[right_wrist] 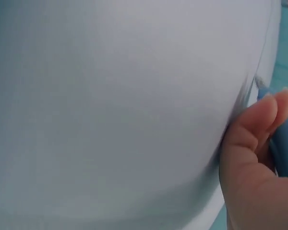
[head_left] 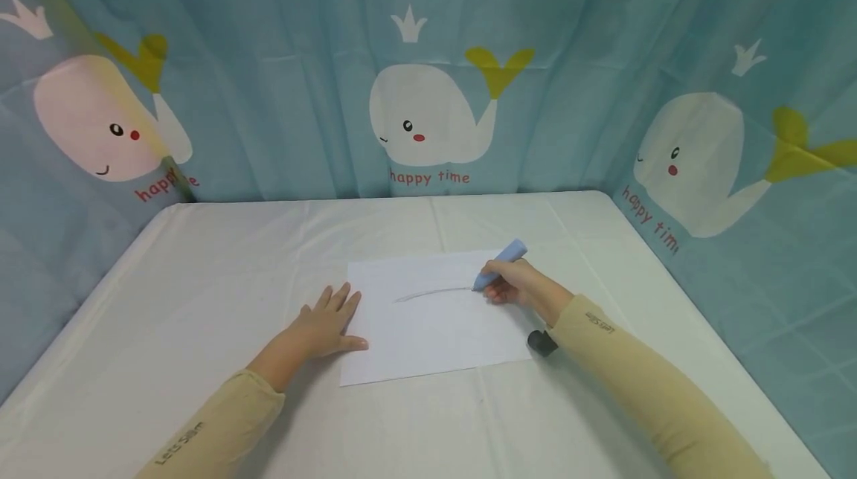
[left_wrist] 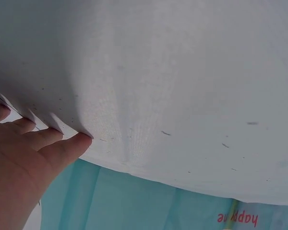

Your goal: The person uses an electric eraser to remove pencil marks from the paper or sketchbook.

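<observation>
Light blue and thick in the barrel, with a blunt back end and a narrow dark tip: a pen, slanted over a sheet of paper, tip down at the right end of a drawn line; held low on the barrel by the right hand, with the grip pinching the pen; blurred in the right wrist view, greyish at the tip; on the worktop, near its middle and well short of the far edge, the paper, white, flat, wider than deep; across its far half the line, thin, grey, slightly curved, doubled toward the left end; at the paper's left edge the left hand, palm down, grip spread, with the thumb over the edge; across part of the paper's right edge, in the way of a full view, the right hand; just beside the right sleeve, a small black thing, partly hidden; whether resting or attached, cannot tell; over the worktop's near left part, the left sleeve, pale yellow with dark lettering, like the right; beyond the worktop's far edge, a blue-green curtain with whales and red lettering.
</observation>
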A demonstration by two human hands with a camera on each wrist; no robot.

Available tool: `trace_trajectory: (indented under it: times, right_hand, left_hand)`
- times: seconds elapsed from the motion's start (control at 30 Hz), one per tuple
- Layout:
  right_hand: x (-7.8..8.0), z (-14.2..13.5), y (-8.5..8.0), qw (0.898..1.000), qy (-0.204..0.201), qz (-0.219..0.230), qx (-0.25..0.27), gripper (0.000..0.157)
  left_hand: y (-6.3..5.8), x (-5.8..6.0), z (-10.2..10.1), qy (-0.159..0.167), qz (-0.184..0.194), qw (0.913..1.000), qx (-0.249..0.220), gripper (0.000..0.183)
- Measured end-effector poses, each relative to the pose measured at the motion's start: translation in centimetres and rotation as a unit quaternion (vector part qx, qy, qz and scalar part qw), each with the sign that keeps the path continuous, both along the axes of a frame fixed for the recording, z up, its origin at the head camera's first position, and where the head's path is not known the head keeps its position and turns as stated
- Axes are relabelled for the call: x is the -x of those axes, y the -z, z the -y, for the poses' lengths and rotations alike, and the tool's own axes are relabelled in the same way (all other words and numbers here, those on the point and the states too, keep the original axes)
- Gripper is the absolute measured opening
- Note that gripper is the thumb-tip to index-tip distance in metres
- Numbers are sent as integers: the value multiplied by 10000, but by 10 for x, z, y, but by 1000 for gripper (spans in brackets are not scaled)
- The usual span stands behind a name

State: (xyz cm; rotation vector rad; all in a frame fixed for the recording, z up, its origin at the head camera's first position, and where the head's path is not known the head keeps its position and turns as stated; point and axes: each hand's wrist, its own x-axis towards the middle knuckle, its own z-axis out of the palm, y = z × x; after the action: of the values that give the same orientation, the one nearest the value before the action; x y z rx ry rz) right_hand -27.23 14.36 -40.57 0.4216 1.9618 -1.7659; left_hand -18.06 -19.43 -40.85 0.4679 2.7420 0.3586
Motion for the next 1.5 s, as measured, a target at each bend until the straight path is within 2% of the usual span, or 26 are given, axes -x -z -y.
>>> trace_trajectory:
  times: [0.17,0.4,0.57,0.67,1.0,1.23,1.5]
  right_hand:
    - [2,-1,-1,9998,130,-15,128,11]
    - [6,0,-3,9991,401,-133,40,9]
    - [5,1,-2,9991,355,-225,-27,10]
    - [3,2,1,9997,135,-206,-79,12]
    - [1,4,5,9998,114,-114,-96,17]
    - [-1,6,5,9998,45,-172,-66,19]
    - [-4,4,4,9998,83,-184,1,19]
  left_hand:
    - [1,3,-1,35,-28,10000,-21,93]
    - [-1,8,-2,77,-37,10000,41,93]
    - [-3,8,-4,52,2,10000,84,93]
    - [-2,6,-3,-4,33,10000,38,93]
    - [6,0,0,-42,-28,10000,-84,94]
    - [6,-4,1,-88,-155,9996,-221,93]
    - [5,-4,2,-85,-92,9996,-260,94]
